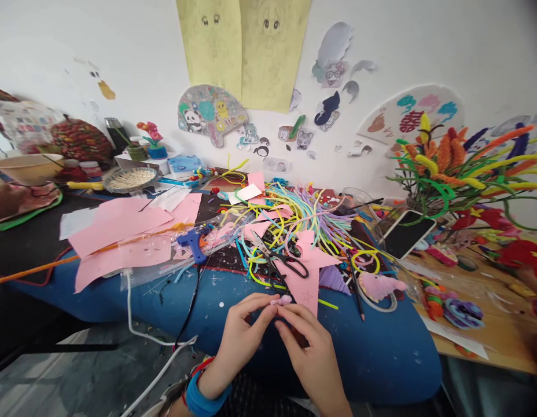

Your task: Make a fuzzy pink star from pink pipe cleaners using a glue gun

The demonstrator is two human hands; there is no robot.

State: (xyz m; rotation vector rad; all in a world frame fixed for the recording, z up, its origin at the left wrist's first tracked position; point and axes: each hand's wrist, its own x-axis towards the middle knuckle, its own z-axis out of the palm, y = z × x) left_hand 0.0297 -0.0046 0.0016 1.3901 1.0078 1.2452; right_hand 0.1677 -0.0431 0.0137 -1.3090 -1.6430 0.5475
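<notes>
At the front edge of the blue-covered table (364, 359), my left hand (247, 324) pinches a small pink fuzzy piece (281, 300), which looks like twisted pipe cleaner. My right hand (309, 347) meets it from the other side, fingertips closed on the same piece. The fingers hide part of it. Just beyond lie black-handled scissors (290, 263) and a pink paper (307, 275) with a star drawn on it. A pink fuzzy shape (379, 286) and a dark pencil (357, 295) rest to the right.
A blue glue gun (192, 243) lies left, its cord hanging off the edge. Loose pipe cleaners (320, 214) heap up behind. A phone (407, 233) leans near a fuzzy bouquet (446, 162) on the right. Another person's hand (6, 200) shows at far left.
</notes>
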